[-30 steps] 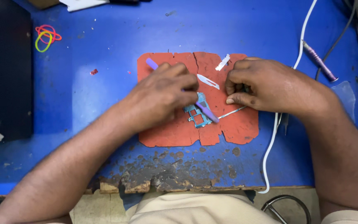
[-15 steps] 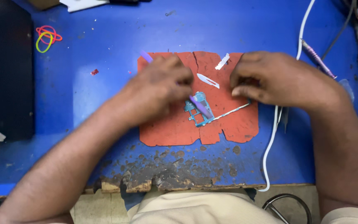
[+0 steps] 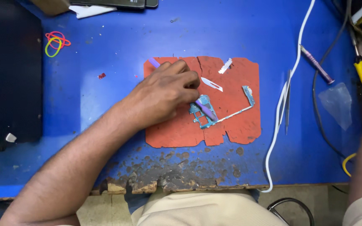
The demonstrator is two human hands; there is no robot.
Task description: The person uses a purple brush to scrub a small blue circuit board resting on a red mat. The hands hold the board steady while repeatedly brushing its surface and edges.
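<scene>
So from the head camera, you've got your left hand (image 3: 164, 94) resting on the orange work mat (image 3: 235, 125), fingers curled tight around a purple tool (image 3: 204, 109), pinched like a pen. The tool's back end pokes out past your knuckles toward the mat's upper left corner, and its tip lies across the small blue-green circuit board (image 3: 202, 115) sitting near the middle of the mat. A thin pale strip runs off that board to the right, up to a smaller board piece (image 3: 248, 94) near the mat's right side. Your right hand itself isn't in the shot, just the forearm along the right edge, so I can't tell what it's gripping, if anything. Just beside your fingertips there's a bare scalpel blade (image 3: 211, 83) lying flat on the mat, and a little white ridged bit (image 3: 225, 65) further up. Off the mat to the right you've got tweezers (image 3: 288, 100) right next to a white cable (image 3: 292, 62), then a pink-handled driver (image 3: 317, 65) and a scrap of clear plastic (image 3: 336, 104). Far left, some coloured rubber bands (image 3: 55, 42) sit on the blue table (image 3: 105, 42), whose front edge is badly chipped.
</scene>
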